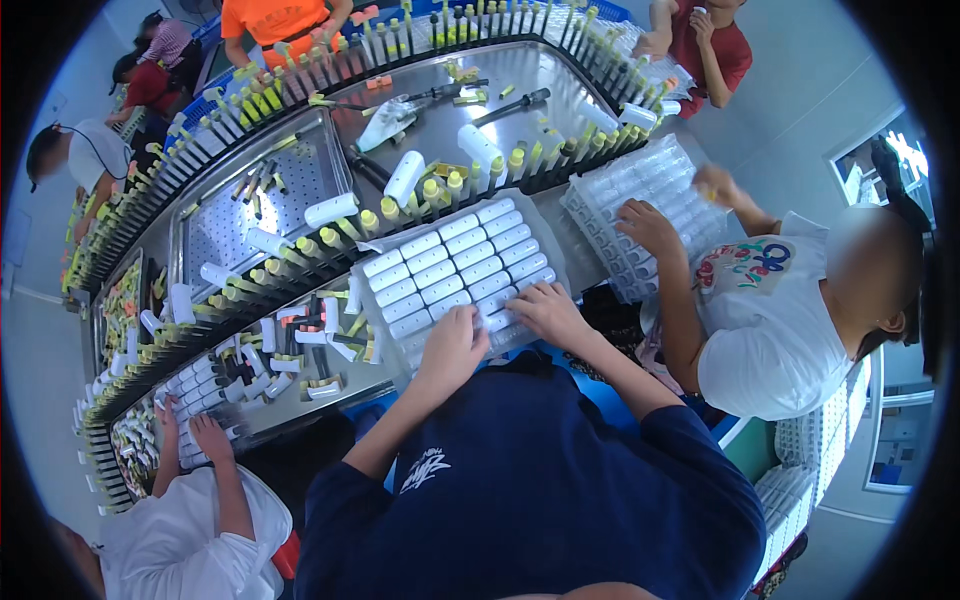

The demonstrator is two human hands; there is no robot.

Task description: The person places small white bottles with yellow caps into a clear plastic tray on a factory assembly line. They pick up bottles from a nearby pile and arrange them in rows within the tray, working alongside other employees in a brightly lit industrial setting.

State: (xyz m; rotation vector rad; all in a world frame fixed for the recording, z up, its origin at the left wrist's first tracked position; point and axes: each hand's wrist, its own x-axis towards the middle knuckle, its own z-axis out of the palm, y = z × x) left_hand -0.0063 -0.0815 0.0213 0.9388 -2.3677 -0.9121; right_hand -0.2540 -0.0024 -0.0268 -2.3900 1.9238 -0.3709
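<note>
A clear plastic tray (402,354) in front of me holds rows of glossy white rounded plastic casings (433,271). My left hand (453,346) is at the tray's near rows, its fingers curled and pressed together; whatever they may pinch is hidden. Beside it on the right, my right hand (550,314) rests with fingers spread over casings in the near right corner. Some spots under and around both hands are covered from sight.
Beyond the tray runs a black rack (545,172) of upright yellow-tipped pieces. Tools and a glove (390,122) lie on the metal table (430,150). At right, a co-worker (790,310) reaches over stacked clear trays (640,210); another co-worker (190,520) works at lower left.
</note>
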